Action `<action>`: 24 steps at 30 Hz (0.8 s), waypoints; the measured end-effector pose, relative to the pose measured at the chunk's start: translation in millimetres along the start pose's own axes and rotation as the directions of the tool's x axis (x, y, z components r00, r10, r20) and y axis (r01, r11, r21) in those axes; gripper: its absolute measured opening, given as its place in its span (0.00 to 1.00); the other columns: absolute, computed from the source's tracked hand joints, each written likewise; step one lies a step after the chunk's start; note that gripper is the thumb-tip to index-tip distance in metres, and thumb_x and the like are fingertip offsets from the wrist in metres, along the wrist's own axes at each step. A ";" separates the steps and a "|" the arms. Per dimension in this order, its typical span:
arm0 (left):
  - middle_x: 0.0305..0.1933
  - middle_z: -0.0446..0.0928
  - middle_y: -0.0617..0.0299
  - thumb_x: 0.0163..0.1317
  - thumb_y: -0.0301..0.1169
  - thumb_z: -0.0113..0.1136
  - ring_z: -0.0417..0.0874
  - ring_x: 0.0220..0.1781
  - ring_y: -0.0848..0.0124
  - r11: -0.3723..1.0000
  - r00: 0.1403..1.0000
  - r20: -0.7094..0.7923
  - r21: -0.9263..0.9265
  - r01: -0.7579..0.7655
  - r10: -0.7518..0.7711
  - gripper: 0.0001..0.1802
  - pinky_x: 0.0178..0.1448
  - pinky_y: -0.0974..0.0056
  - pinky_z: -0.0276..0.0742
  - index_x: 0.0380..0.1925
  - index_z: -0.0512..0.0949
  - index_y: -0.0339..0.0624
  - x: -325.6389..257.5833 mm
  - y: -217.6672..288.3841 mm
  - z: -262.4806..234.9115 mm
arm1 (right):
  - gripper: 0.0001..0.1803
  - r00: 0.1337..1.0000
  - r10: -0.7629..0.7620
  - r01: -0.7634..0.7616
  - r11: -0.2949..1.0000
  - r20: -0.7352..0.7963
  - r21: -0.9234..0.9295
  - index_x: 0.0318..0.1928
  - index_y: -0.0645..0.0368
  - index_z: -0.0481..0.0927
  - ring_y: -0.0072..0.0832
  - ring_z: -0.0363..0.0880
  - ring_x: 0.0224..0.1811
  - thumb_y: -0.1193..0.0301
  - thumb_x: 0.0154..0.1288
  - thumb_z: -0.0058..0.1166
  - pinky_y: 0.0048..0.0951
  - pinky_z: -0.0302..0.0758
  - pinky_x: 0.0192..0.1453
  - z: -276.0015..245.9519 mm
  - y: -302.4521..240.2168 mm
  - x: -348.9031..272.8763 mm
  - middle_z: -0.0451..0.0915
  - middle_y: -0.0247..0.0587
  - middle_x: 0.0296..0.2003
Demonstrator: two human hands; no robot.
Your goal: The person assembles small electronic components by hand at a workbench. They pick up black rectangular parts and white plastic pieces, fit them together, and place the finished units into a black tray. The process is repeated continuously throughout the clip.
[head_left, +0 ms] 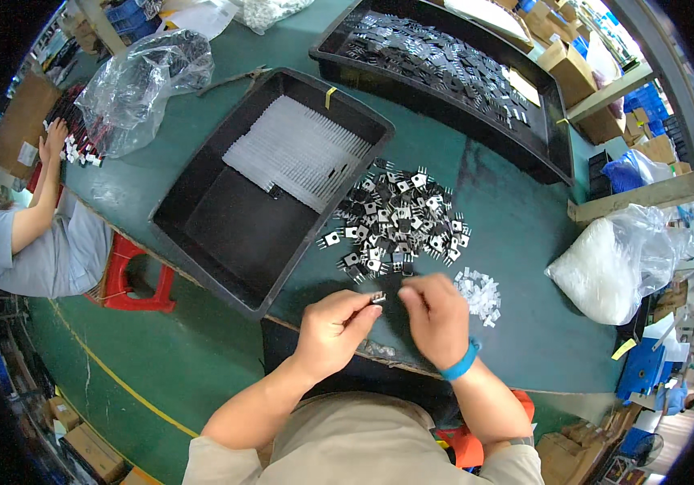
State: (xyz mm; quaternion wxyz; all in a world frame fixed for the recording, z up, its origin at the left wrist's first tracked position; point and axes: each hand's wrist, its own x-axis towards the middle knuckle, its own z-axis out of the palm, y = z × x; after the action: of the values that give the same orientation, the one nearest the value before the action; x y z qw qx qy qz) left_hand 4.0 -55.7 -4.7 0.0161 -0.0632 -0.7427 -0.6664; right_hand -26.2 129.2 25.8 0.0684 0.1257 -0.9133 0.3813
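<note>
Close to the table's front edge, my left hand [332, 333] pinches a small black-and-silver transistor [377, 298] between thumb and fingertips. Just to its right is my right hand [437, 319], with a blue wristband, its fingers curled together and slightly blurred. What the right fingers hold, if anything, is hidden. Beyond both hands lies a loose heap of transistors [403, 214] with black bodies, metal tabs and short legs. A small pile of white translucent pieces [478, 295] lies beside my right hand. To the left, a black tray [213, 230] holds rows of whitish translucent strips [290, 149].
A long black bin [444, 101] of dark parts stands at the back. At right sits a clear bag of white material [609, 267], near a metal post. Another plastic bag [149, 85] lies back left. A co-worker [44, 242] sits at the left, handling wires.
</note>
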 end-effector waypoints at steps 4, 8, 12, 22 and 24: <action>0.34 0.83 0.60 0.70 0.24 0.62 0.79 0.27 0.78 0.998 0.999 -0.006 -0.052 0.044 -0.044 0.08 0.31 0.70 0.74 0.46 0.84 0.33 0.1 -6.7 3.2 | 0.09 0.996 0.079 -0.088 0.948 -0.041 -0.307 0.38 0.59 0.82 0.48 0.82 0.33 0.68 0.64 0.65 0.44 0.78 0.34 8.6 9.9 14.2 0.80 0.46 0.33; 0.34 0.82 0.61 0.71 0.24 0.61 0.79 0.27 0.78 0.993 0.994 0.001 -0.038 0.114 -0.114 0.08 0.31 0.71 0.74 0.45 0.84 0.33 3.8 1.9 2.3 | 0.07 0.997 0.080 -0.069 0.947 0.023 -0.314 0.40 0.60 0.81 0.47 0.82 0.30 0.74 0.63 0.65 0.42 0.78 0.34 4.7 3.2 10.6 0.80 0.47 0.33; 0.33 0.81 0.62 0.71 0.24 0.61 0.78 0.27 0.79 0.972 0.979 0.005 -0.113 0.204 -0.205 0.07 0.32 0.71 0.73 0.44 0.85 0.33 6.4 7.8 1.6 | 0.07 0.982 0.135 -0.122 0.987 0.131 -0.106 0.40 0.61 0.79 0.33 0.81 0.29 0.75 0.65 0.64 0.33 0.77 0.34 -4.2 7.1 -1.3 0.80 0.41 0.31; 0.33 0.81 0.61 0.68 0.22 0.65 0.78 0.27 0.77 0.970 0.995 0.029 -0.223 0.099 -0.095 0.09 0.31 0.70 0.73 0.46 0.86 0.34 2.9 5.4 12.1 | 0.04 0.867 0.370 -0.498 0.594 0.335 0.631 0.44 0.62 0.77 0.15 0.77 0.34 0.77 0.73 0.59 0.18 0.74 0.36 -3.7 -8.6 -18.0 0.79 0.30 0.33; 0.33 0.82 0.61 0.66 0.21 0.66 0.78 0.27 0.77 0.970 0.996 0.038 -0.227 0.092 -0.086 0.09 0.31 0.70 0.74 0.46 0.86 0.34 1.7 1.5 12.8 | 0.04 0.874 0.367 -0.484 0.584 0.320 0.652 0.43 0.63 0.77 0.16 0.77 0.34 0.77 0.73 0.59 0.19 0.75 0.36 -2.9 -9.1 -21.2 0.79 0.31 0.35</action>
State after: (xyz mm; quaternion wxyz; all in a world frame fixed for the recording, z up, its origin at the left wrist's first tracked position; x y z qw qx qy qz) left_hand 3.3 -42.7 -4.4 -0.0315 -0.0405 -0.6634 -0.7465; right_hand -3.2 128.9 29.3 -0.1486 -0.0522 -0.6971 0.6994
